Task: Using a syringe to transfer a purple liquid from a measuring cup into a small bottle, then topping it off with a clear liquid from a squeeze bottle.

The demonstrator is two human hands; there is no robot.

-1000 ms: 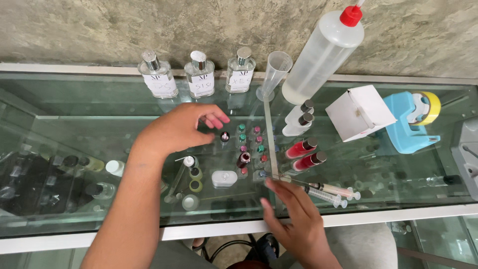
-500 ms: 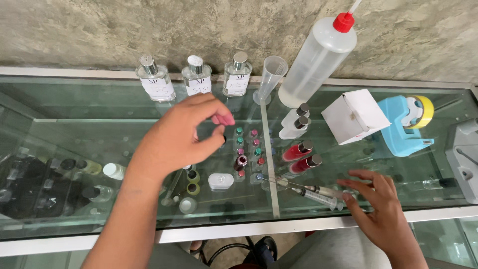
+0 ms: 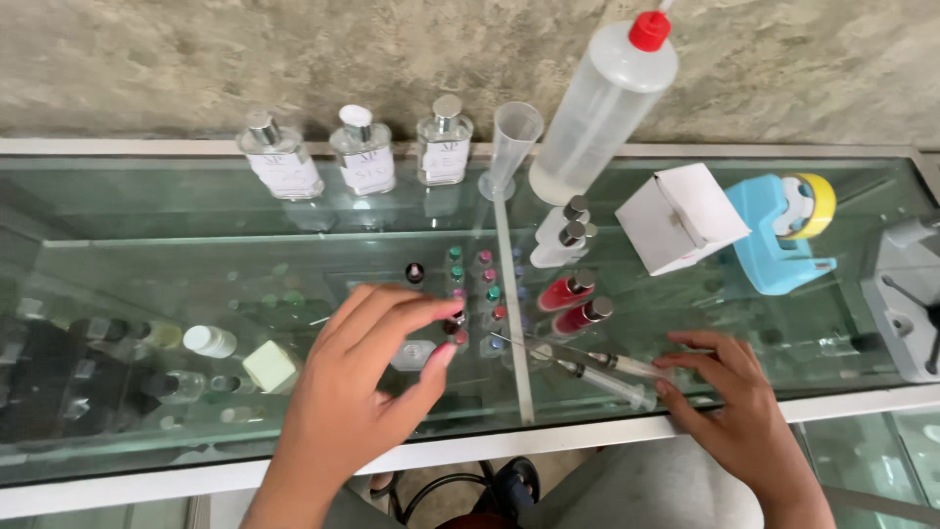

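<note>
A glass counter (image 3: pixel 685 411) runs along a rough grey wall, crowded with bottles and vials. The step in hand looks like picking out one small vial. The left hand (image 3: pixel 367 377) pinches thumb and fingertips around a small dark-capped vial (image 3: pixel 451 327) at the near edge of the cluster of coloured vials (image 3: pixel 480 284); whether it is lifted I cannot tell. The right hand (image 3: pixel 729 407), fingers loosely spread, holds nothing, its fingertips touching the two syringes (image 3: pixel 612 372) just to their left. Next likely calls for steadying a syringe.
</note>
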